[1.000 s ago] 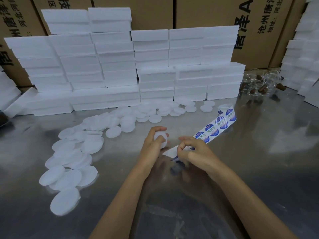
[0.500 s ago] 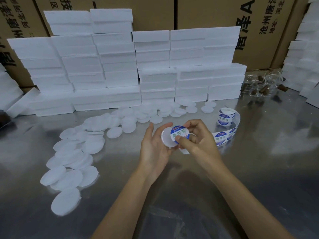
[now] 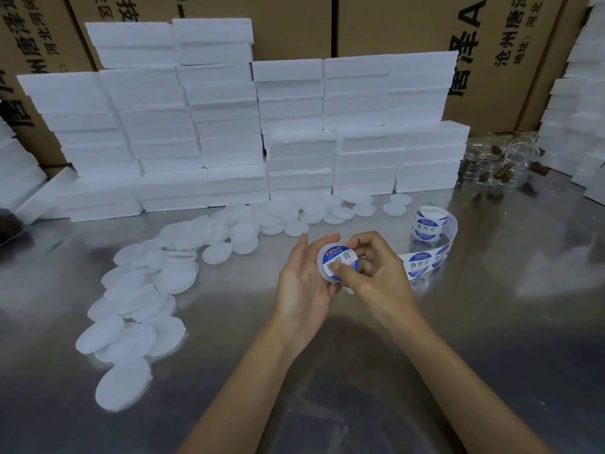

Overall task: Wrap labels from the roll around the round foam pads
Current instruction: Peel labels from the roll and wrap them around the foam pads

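Observation:
My left hand (image 3: 301, 283) holds a round white foam pad (image 3: 322, 268) upright by its edge above the metal table. A round blue-and-white label (image 3: 339, 261) lies on the pad's face. The thumb and fingers of my right hand (image 3: 373, 273) press on that label. To the right stands the label roll (image 3: 429, 222), and its loose strip (image 3: 425, 262) curls from the roll toward my right hand. Several bare foam pads (image 3: 131, 322) lie scattered in a band from the near left to the far middle.
Stacks of white foam blocks (image 3: 229, 126) form a wall at the back, with cardboard boxes (image 3: 409, 24) behind them. More foam blocks stand at the far right (image 3: 582, 126). Clear wrapping with small brown pieces (image 3: 501, 165) lies at the back right. The table (image 3: 491, 322) is shiny metal.
One second ago my right hand peeled a label low at the strip. It then lifted the label onto the pad in my left hand, and now presses it down.

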Demonstrator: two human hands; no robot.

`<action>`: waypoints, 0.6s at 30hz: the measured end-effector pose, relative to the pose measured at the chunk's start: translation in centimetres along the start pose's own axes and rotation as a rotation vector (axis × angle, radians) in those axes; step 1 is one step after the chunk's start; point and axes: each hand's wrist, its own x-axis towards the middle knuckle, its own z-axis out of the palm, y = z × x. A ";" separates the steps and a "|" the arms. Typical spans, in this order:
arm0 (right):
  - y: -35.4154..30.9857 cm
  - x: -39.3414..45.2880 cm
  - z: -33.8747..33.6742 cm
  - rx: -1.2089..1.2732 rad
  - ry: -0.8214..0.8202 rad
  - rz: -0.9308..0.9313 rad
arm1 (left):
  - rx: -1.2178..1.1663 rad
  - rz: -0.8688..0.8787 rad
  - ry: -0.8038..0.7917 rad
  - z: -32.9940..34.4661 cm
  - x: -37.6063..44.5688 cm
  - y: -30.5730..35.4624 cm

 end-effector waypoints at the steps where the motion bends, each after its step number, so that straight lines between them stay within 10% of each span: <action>1: 0.1 0.0 0.0 -0.020 0.003 -0.003 | 0.007 0.000 0.003 0.1 -0.1 0.0; 18: 0.9 0.2 -1.6 -0.562 0.128 -0.081 | -0.161 -0.037 -0.004 0.3 -0.2 0.6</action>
